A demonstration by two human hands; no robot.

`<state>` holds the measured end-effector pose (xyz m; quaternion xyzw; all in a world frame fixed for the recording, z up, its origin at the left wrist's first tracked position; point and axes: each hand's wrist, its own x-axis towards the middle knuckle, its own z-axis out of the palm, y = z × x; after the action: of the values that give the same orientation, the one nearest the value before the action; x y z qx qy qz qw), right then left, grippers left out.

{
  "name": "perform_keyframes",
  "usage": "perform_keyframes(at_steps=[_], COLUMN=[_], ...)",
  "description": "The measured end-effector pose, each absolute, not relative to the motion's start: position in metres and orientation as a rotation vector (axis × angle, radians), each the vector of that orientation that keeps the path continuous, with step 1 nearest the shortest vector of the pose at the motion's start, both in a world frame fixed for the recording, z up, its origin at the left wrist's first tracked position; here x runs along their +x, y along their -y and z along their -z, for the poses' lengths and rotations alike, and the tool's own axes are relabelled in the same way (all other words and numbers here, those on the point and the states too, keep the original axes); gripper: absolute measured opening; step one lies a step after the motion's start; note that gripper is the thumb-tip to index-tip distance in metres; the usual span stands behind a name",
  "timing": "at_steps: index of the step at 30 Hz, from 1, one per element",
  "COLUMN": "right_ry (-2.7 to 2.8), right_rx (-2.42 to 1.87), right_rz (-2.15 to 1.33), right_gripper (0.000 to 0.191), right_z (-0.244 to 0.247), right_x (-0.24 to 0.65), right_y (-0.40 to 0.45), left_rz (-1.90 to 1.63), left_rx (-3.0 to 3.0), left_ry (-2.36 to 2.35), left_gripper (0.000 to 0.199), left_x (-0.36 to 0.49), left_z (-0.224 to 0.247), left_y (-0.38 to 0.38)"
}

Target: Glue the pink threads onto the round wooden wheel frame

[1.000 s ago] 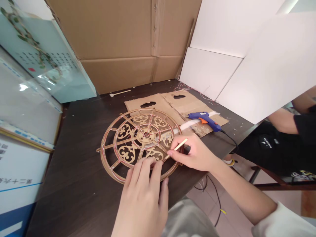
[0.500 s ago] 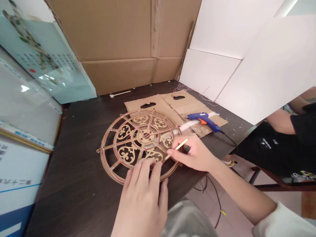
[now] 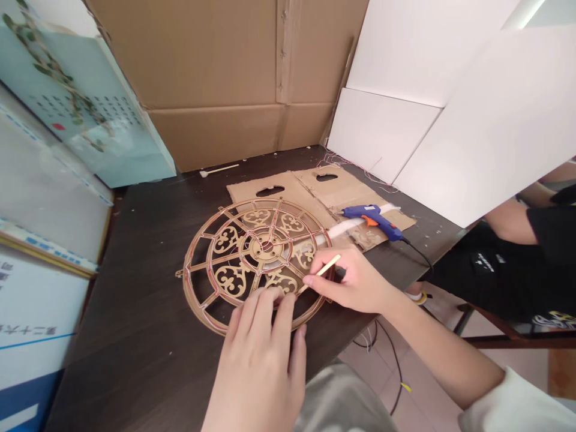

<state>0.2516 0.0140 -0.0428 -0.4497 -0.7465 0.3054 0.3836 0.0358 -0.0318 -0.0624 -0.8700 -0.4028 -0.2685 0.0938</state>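
On the dark worktop (image 3: 135, 312), flat: gold openwork disc (image 3: 256, 261), red thread laced round most spokes. Left hand (image 3: 261, 360) pressing near rim, fingers together, holding nothing. Right hand (image 3: 355, 282) pinching thin stick (image 3: 321, 271), poking thread down. Glue gun (image 3: 371, 217) idle behind on cardboard (image 3: 315, 192).

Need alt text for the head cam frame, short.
Left hand presses on the near rim of a round gold filigree frame on a dark table, while the right hand holds a thin wooden stick against it. A blue glue gun lies on cardboard behind.
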Motion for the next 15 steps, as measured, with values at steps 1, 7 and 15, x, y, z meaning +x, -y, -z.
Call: perform_keyframes(at_steps=[1, 7, 15], right_ry=[1.909, 1.937, 1.913], right_rx=[-1.141, -1.133, -1.147], right_rz=[-0.766, -0.726, -0.729], right_gripper=[0.023, 0.024, 0.023], right_z=[0.0427, 0.0426, 0.0434], right_x=[0.2518, 0.2518, 0.2512], right_y=[-0.0143, -0.0161, -0.0148], left_rz=[0.795, 0.78, 0.797], left_rx=[-2.579, -2.585, -2.591], left_ry=[1.19, 1.173, 1.187], left_gripper=[0.028, 0.028, 0.027], left_x=[0.0357, 0.0355, 0.0352], left_z=[0.0622, 0.0615, 0.0608], left_y=[0.0318, 0.0312, 0.0323])
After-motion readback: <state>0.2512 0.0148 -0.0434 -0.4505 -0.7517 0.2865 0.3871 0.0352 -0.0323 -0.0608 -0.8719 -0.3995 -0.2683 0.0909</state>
